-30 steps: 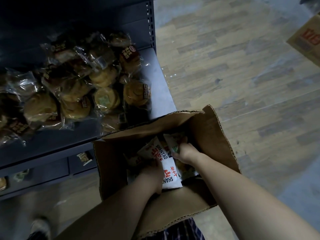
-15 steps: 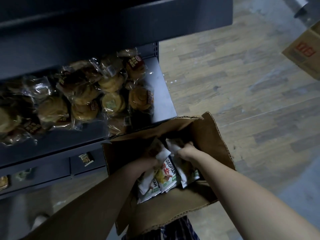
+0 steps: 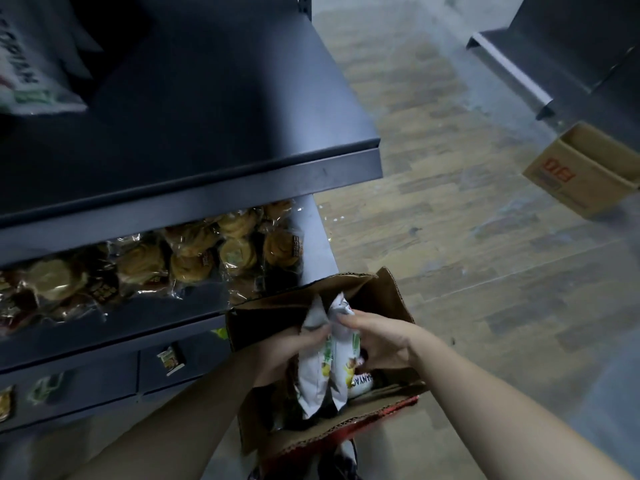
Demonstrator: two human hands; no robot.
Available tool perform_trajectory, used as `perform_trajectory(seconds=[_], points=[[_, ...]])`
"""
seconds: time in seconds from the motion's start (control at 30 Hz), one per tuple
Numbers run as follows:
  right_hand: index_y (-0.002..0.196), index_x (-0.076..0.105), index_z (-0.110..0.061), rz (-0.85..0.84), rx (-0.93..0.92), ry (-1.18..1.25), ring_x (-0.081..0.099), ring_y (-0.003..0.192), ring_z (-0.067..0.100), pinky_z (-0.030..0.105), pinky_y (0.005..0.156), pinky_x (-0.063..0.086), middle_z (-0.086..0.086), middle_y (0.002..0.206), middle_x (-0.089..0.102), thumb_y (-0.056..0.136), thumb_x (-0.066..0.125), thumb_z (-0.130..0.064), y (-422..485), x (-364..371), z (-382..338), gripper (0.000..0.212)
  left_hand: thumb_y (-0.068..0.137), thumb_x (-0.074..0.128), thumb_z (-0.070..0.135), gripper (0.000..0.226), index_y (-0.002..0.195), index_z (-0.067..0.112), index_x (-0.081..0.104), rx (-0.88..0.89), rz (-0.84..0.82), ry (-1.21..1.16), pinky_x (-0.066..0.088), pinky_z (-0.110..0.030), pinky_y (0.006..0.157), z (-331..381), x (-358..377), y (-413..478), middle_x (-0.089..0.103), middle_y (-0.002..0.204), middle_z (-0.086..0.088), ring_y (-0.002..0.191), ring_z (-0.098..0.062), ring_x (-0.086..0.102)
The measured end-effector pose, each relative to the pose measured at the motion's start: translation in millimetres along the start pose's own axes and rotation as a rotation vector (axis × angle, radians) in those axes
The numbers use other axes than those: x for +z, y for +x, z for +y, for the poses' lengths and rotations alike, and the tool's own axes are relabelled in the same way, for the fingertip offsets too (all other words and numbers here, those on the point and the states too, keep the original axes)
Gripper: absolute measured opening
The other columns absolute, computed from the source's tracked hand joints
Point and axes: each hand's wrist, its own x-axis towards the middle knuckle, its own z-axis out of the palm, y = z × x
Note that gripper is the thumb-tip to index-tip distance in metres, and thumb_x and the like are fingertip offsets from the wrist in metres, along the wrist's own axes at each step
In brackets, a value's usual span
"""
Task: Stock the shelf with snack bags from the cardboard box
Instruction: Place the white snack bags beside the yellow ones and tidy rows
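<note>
An open cardboard box [image 3: 391, 296] sits low in front of me, beside the dark metal shelf unit. Both hands are over it, gripping a small stack of white snack bags [image 3: 327, 372] with green and yellow print, held upright above the box. My left hand [image 3: 291, 348] pinches the bags from the left side, near their top. My right hand [image 3: 377, 341] clasps them from the right. Another white bag with red lettering [image 3: 362, 381] lies inside the box under them. The dark upper shelf [image 3: 207, 109] has bare surface, with white snack bags [image 3: 31, 74] at its far left.
The lower shelf [image 3: 317, 237] holds several clear-wrapped pastries [image 3: 194, 254]. Price tags hang on the rail below it [image 3: 169, 355]. A second cardboard box [image 3: 581, 171] stands on the wood floor at the right, near another grey shelf unit [image 3: 554, 53].
Both hands have lifted the bags up out of the box and gathered them upright. The view has tilted up, so the upper shelf now shows.
</note>
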Motion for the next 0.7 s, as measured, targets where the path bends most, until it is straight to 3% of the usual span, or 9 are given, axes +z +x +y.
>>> perform_trajectory(seconds=[0.1, 0.17, 0.27, 0.37, 0.47, 0.57, 0.63, 0.7], points=[[0.136, 0.051, -0.023, -0.012, -0.018, 0.029, 0.052, 0.126, 0.031, 0.059, 0.106, 0.034, 0.010, 0.134, 0.058, 0.066, 0.073, -0.064, -21.2, 6.5, -13.7, 0.085, 0.097, 0.047, 0.035, 0.040, 0.126, 0.010, 0.059, 0.062, -0.009, -0.066, 0.051, -0.032, 0.093, 16.6, 13.0, -11.7, 0.063, 0.124, -0.013, 0.116, -0.026, 0.060], [0.136, 0.051, -0.018, -0.003, -0.024, 0.062, 0.053, 0.126, 0.031, 0.055, 0.105, 0.037, 0.012, 0.133, 0.058, 0.061, 0.071, -0.072, -30.1, 12.8, -20.6, 0.095, 0.094, 0.053, 0.044, 0.048, 0.129, 0.011, 0.058, 0.137, 0.011, -0.073, 0.042, -0.041, 0.105, 22.7, 19.3, -12.3, 0.060, 0.128, -0.016, 0.121, -0.030, 0.056], [0.135, 0.052, -0.014, 0.080, -0.081, 0.117, 0.057, 0.121, 0.025, 0.043, 0.105, 0.041, 0.010, 0.130, 0.062, 0.072, 0.055, -0.071, -38.9, 28.1, -26.9, 0.085, 0.086, 0.060, 0.051, 0.057, 0.127, 0.012, 0.059, 0.247, 0.112, -0.084, 0.034, -0.047, 0.111, 34.9, 29.6, -18.2, 0.061, 0.127, -0.017, 0.120, -0.031, 0.057], [0.127, 0.058, -0.016, 0.179, -0.186, 0.151, 0.061, 0.116, 0.026, 0.043, 0.106, 0.042, 0.010, 0.123, 0.066, 0.080, 0.052, -0.065, -47.9, 43.5, -31.0, 0.069, 0.094, 0.054, 0.040, 0.041, 0.124, 0.013, 0.060, 0.320, 0.125, -0.035, 0.037, -0.045, 0.108, 40.6, 36.0, -27.6, 0.063, 0.124, -0.015, 0.118, -0.029, 0.058], [0.108, 0.066, -0.020, 0.331, -0.261, 0.030, 0.067, 0.104, 0.026, 0.042, 0.101, 0.047, 0.010, 0.109, 0.072, 0.085, 0.050, -0.064, -60.5, 61.6, -40.6, 0.052, 0.096, 0.051, 0.032, 0.032, 0.117, 0.011, 0.064, 0.359, 0.193, 0.101, 0.045, -0.039, 0.102, 43.2, 45.2, -42.1, 0.067, 0.117, -0.012, 0.111, -0.023, 0.063], [0.115, 0.066, -0.013, 0.467, -0.316, -0.100, 0.071, 0.093, 0.023, 0.036, 0.090, 0.053, 0.008, 0.101, 0.074, 0.083, 0.051, -0.067, -66.0, 75.2, -49.2, 0.064, 0.089, 0.055, 0.037, 0.033, 0.108, 0.013, 0.069, 0.396, 0.365, 0.205, 0.047, -0.038, 0.100, 49.7, 56.9, -57.5, 0.072, 0.107, -0.004, 0.103, -0.017, 0.067], [0.123, 0.062, -0.015, 0.478, -0.341, -0.179, 0.068, 0.099, 0.021, 0.038, 0.096, 0.051, 0.007, 0.111, 0.071, 0.079, 0.049, -0.074, -71.1, 83.4, -54.5, 0.076, 0.079, 0.054, 0.046, 0.043, 0.107, 0.018, 0.069, 0.484, 0.464, 0.274, 0.045, -0.039, 0.102, 54.4, 64.2, -70.8, 0.071, 0.107, 0.002, 0.105, -0.015, 0.065], [0.126, 0.058, -0.020, 0.433, -0.387, -0.250, 0.062, 0.112, 0.017, 0.036, 0.103, 0.044, 0.003, 0.125, 0.064, 0.082, 0.040, -0.076, -79.4, 93.9, -59.7, 0.074, 0.077, 0.049, 0.053, 0.051, 0.116, 0.025, 0.063, 0.456, 0.449, 0.309, 0.042, -0.038, 0.105, 58.5, 73.5, -83.4, 0.066, 0.118, 0.005, 0.114, -0.014, 0.059]])
